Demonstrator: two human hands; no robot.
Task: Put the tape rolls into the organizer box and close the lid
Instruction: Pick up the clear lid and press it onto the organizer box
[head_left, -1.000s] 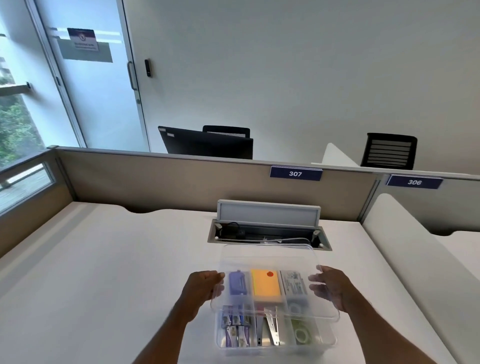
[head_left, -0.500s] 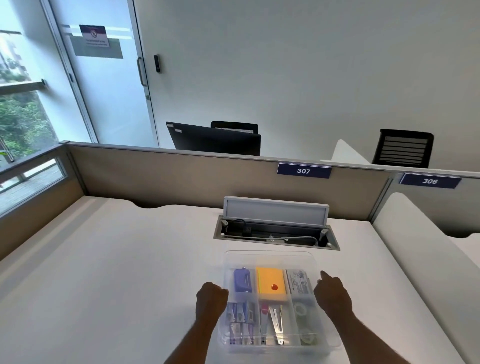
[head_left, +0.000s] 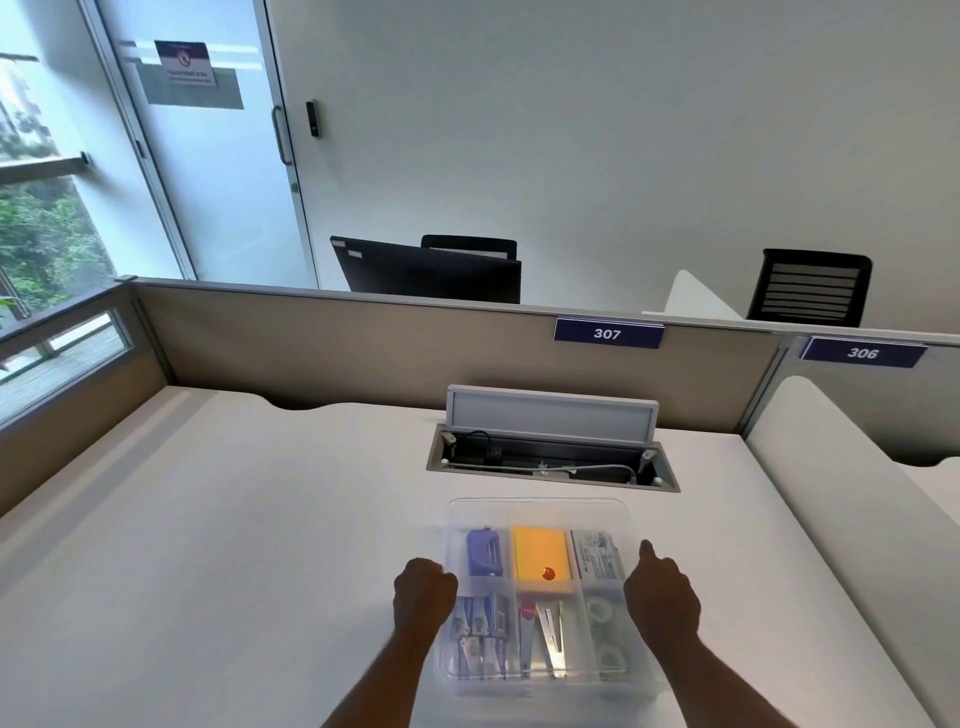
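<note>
your white desk (head_left: 218, 545) is carrying the clear organizer box (head_left: 540, 597), sitting just in front of the open cable tray (head_left: 550, 462), with its transparent lid (head_left: 540, 512) lying down over the compartments. your left hand (head_left: 422, 597) is pressing the box's left edge, fingers curled in. your right hand (head_left: 661, 592) is resting on the right edge, one finger extended, gripping nothing. two tape rolls (head_left: 602, 631) are lying in the near right compartment.

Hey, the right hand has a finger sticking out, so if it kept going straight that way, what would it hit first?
The right hand points away along the organizer box's right edge. Beyond it probably lies bare desk, then the open cable tray; depth is unclear.
</note>
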